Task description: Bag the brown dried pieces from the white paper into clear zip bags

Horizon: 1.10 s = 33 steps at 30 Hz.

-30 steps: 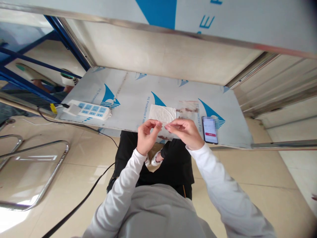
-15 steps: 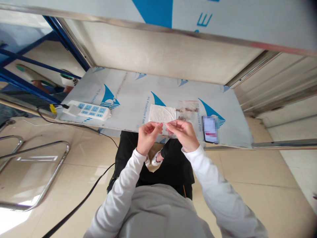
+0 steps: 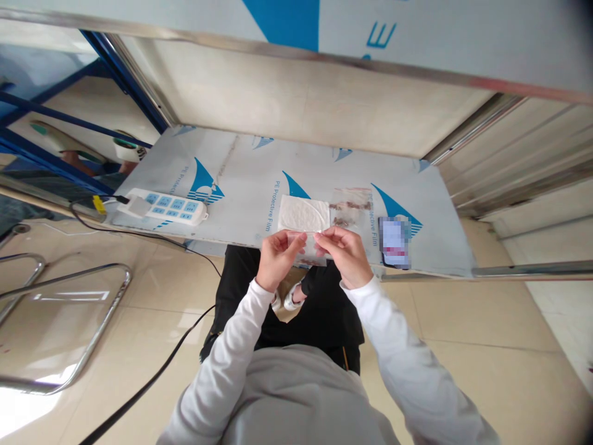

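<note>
In the head view, the left hand (image 3: 279,256) and the right hand (image 3: 346,252) are close together just above the near edge of the counter (image 3: 248,176), left of the middle of its right half. Each has thumb and forefinger pinched on a thin clear plastic film (image 3: 309,262), whose lower part hangs below the fingers by that edge. The fingertips of the two are near each other but apart. Whether the film is a bag or a single sheet cannot be told.

Directly beyond the fingers, a white square pad (image 3: 303,213) lies flat on the counter, a curved line across its face. Along its right side lies a clear plastic piece (image 3: 354,201) with dark brown marks.

Farther right, near the near edge and toward the near right corner, lies a phone (image 3: 395,242), screen up and partly pixelated. Near the left end of the counter sits a white power strip (image 3: 173,207) with pale blue sockets, a plug block at its left end. A dark cable (image 3: 139,233) runs from beside it along the near edge.

The counter's surface bears blue printed marks and "PE Protective Film" lettering. Above its far edge crosses a shelf (image 3: 185,28) with similar print. On the floor to the left stands a metal chair frame (image 3: 123,290). Below the near edge show the person's white shoes (image 3: 293,298).
</note>
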Motion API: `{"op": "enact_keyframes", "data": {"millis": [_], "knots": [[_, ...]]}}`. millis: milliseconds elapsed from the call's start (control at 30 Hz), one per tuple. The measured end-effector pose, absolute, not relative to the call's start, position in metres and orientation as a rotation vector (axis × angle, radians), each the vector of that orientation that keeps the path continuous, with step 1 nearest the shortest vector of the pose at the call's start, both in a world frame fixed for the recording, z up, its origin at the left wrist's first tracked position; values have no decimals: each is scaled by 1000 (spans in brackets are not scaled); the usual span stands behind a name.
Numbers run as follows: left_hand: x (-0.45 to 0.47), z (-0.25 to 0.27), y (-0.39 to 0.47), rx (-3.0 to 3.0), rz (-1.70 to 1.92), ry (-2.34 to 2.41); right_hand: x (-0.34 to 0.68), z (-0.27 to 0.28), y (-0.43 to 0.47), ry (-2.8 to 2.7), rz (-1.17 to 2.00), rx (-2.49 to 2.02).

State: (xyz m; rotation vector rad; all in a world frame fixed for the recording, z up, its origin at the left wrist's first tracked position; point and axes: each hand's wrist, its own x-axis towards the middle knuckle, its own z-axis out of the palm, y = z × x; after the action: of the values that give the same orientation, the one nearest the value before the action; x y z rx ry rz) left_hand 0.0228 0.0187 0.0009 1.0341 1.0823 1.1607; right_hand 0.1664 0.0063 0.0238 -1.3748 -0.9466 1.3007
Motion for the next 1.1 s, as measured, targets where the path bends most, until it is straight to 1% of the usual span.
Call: {"op": "enact_keyframes", "data": {"millis": [133,233,500,633,867,1033,1100], "knots": [[24,1,20,1032,1119,1043,168,22,5,-1019,1374,-1353],[24,0,20,1016,1115,1084,169,18,3,-1031,1366,-1358],[24,0,18,862,1010,1042,166,20,1,-895,1507,-1441],[22,0,18,752,933,1044,165,23,3,-808,1490,-1450],[19,-2,16,883,1019,1192,168,19,0,-860,1432,-1455],[24,-7,16,879,1016,1136,169,11,-5,-957,1517,-1426],[24,-9,16,844,985,1148,174,10,-3,-959,1494,-1439]]}}
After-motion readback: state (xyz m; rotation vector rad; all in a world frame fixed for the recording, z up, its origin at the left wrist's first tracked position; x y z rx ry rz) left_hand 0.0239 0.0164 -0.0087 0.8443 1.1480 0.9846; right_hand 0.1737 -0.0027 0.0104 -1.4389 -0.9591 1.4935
